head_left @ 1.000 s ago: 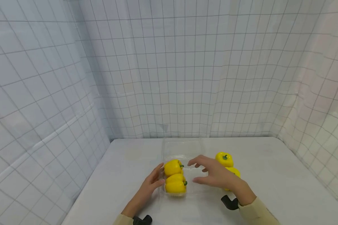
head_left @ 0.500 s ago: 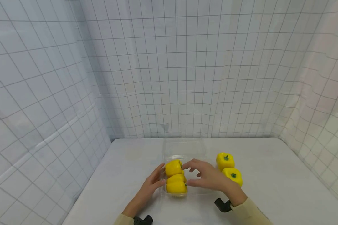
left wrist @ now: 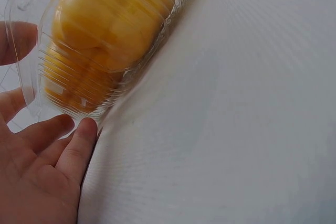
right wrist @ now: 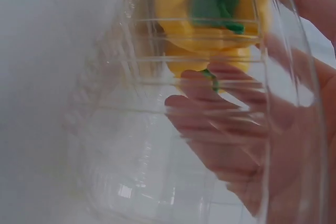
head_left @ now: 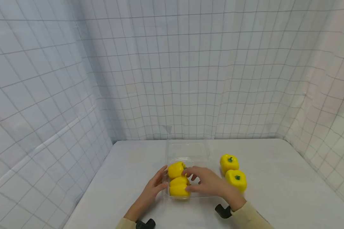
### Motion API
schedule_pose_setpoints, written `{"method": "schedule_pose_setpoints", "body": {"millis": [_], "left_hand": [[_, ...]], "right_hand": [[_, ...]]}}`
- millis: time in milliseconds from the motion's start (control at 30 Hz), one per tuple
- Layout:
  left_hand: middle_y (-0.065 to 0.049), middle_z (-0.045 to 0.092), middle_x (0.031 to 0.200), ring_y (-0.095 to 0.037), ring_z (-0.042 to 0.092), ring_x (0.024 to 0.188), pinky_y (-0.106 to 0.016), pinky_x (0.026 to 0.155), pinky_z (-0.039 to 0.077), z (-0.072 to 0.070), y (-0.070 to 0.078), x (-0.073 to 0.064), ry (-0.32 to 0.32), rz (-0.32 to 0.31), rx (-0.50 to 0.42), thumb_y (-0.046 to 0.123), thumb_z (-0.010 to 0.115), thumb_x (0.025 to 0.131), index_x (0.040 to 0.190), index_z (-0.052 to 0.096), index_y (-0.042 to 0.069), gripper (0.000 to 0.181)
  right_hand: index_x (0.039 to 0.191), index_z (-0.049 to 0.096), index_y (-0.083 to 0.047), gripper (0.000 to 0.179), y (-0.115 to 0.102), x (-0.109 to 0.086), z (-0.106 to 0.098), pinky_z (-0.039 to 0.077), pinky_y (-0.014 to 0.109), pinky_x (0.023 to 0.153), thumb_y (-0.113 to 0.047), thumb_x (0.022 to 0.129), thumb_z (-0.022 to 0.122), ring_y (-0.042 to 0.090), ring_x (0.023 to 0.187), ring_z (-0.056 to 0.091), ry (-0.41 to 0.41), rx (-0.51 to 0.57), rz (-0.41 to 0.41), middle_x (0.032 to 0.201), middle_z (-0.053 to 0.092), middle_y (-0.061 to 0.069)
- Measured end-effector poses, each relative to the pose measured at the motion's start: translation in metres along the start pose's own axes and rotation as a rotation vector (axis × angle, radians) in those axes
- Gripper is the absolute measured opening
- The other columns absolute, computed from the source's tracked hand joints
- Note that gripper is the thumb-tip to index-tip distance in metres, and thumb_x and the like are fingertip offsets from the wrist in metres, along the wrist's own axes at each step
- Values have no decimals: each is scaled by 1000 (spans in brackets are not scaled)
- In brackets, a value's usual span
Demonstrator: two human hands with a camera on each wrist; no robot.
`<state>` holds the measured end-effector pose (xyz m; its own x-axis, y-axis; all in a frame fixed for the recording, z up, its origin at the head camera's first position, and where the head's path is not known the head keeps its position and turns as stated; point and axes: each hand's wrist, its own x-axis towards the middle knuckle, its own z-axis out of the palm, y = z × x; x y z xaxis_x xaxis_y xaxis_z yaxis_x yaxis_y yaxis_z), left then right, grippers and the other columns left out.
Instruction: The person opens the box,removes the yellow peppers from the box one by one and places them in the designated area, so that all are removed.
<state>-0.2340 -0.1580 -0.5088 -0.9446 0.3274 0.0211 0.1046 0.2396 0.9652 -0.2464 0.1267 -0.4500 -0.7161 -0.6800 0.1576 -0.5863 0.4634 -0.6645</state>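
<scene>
Two yellow bell peppers, a far one [head_left: 175, 170] and a near one [head_left: 177, 188], lie in the left half of a clear plastic clamshell box [head_left: 200, 196], lid folded back behind. My left hand [head_left: 152, 188] rests against the box's left side, its fingers extended; the left wrist view has them at the ribbed wall [left wrist: 79, 98]. My right hand [head_left: 204, 182] is over the box, fingers bent and spread from the thumb. Its fingertips reach the peppers' stem side. Through the clear wall [right wrist: 121, 177] in the right wrist view, the fingers point at the peppers; firm contact is unclear.
Two more yellow bell peppers, one behind [head_left: 228, 162] and one in front [head_left: 236, 180], stand on the white table [head_left: 126, 168] right of the box. The transparent lid [head_left: 187, 150] lies towards the back edge. Gridded white curtains [head_left: 189, 79] enclose the table.
My right hand has moved left and slightly down, from above the box's right half to the peppers in it. The left hand stays at the box's side.
</scene>
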Motion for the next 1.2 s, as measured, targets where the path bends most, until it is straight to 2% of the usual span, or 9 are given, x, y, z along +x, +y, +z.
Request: {"method": "schedule_pose_setpoints", "body": {"millis": [200, 367, 567, 1200], "left_hand": [[-12, 30, 162, -34, 25, 149, -55, 119, 20, 1, 1, -1, 6, -6, -6, 41, 61, 100, 160, 27, 27, 70], [-12, 30, 162, -35, 26, 149, -56, 119, 20, 1, 2, -1, 5, -16, -13, 41, 61, 100, 160, 28, 28, 70], [-12, 30, 162, -35, 25, 149, -55, 119, 20, 1, 2, -1, -1, -10, -17, 38, 61, 101, 160, 28, 27, 69], [-11, 30, 162, -34, 25, 149, -55, 119, 21, 0, 1, -1, 3, -7, 5, 38, 61, 100, 160, 28, 27, 69]], "right_hand": [[135, 58, -30, 50, 1, 1, 6, 55, 25, 77, -52, 91, 70, 12, 100, 62, -21, 3, 14, 122, 63, -15], [139, 54, -31, 56, 0, 1, 11, 55, 26, 78, -56, 90, 68, 8, 94, 64, -52, 15, 49, 114, 66, -11], [141, 47, -40, 63, 0, 1, 16, 53, 28, 76, -64, 87, 67, 5, 91, 61, -66, -26, 113, 112, 66, -11], [136, 49, -33, 59, -3, 6, 21, 55, 27, 76, -51, 86, 76, 10, 88, 63, -40, 109, 136, 106, 65, -8]]}}
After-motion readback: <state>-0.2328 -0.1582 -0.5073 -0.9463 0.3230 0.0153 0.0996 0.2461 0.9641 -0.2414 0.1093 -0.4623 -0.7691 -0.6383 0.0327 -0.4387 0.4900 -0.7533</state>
